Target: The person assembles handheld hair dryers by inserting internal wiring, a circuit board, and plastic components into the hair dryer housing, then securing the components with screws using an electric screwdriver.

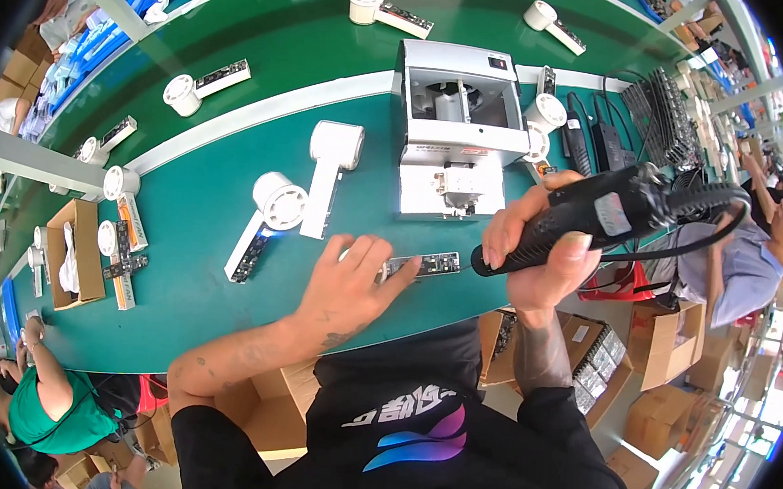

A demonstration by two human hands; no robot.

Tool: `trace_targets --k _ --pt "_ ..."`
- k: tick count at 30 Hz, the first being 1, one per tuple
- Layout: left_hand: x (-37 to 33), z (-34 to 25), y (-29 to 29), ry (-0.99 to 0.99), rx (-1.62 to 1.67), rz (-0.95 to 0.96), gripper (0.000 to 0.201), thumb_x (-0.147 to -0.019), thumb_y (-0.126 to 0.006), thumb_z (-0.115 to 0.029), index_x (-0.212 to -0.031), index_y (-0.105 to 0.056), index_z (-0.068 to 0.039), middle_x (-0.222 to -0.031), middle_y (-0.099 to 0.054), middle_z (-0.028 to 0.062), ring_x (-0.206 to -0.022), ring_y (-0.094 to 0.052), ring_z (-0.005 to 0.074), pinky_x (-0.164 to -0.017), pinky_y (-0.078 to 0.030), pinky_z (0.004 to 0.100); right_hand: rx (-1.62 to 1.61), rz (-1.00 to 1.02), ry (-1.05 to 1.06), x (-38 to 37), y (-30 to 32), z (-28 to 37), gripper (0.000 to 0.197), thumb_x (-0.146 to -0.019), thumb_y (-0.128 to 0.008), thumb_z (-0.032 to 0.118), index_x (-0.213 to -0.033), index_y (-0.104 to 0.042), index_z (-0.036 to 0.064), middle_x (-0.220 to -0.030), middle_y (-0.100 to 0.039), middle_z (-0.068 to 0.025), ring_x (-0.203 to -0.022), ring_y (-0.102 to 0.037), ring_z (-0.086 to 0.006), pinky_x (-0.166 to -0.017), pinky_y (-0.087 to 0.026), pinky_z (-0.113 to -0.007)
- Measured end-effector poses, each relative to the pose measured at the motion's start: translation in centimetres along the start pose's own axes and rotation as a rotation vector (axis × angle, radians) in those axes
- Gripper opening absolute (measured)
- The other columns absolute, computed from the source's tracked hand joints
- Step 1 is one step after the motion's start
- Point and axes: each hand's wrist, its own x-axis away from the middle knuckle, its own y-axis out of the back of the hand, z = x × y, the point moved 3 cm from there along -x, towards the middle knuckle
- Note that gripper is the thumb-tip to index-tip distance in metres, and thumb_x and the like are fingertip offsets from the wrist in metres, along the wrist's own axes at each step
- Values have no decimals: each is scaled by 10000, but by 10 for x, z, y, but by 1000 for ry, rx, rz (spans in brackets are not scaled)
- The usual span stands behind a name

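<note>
My left hand (344,282) is closed over an open fan handle with a bare circuit board (438,265), pressing it to the green table; the rest of that piece is hidden under my palm and fingers. My right hand (542,256) grips a black electric screwdriver (592,214), tilted, its front end close to the right end of the board. Whether the tip touches is not visible. Beyond my left hand lie two white handheld fans: one with its board exposed (279,203) and a bluish light, the other (336,144) showing a plain white handle.
A grey-white screw feeder machine (464,140) stands ahead. More fans, such as this one (181,95), lie along the far green belt (288,39). At left are a small cardboard box (87,262) and stacked fans. Cables and a black adapter (609,147) lie right; people sit both sides.
</note>
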Motion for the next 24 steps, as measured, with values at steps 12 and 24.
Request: trace_targets --k 12,24 --pt "2 2 0 -9 1 7 444 -798 -681 -123 -1240 -721 -126 -977 -503 81 -973 -570 260 -816 -443 420 -126 31 39 21 1 -5 648 -917 -739 501 -1215 -441 8 -694 -548 -96 -540 -544 -177 -486 -448 -308" --pt "-10 -10 -13 17 45 -55 475 -855 -788 -229 -1286 -661 -75 -1075 -571 93 -1038 -581 270 -844 -457 414 -88 12 170 -28 -19 27 876 -875 -547 815 -1334 -390 85 -657 -486 -58 -479 -502 -169 -412 -436 -328"
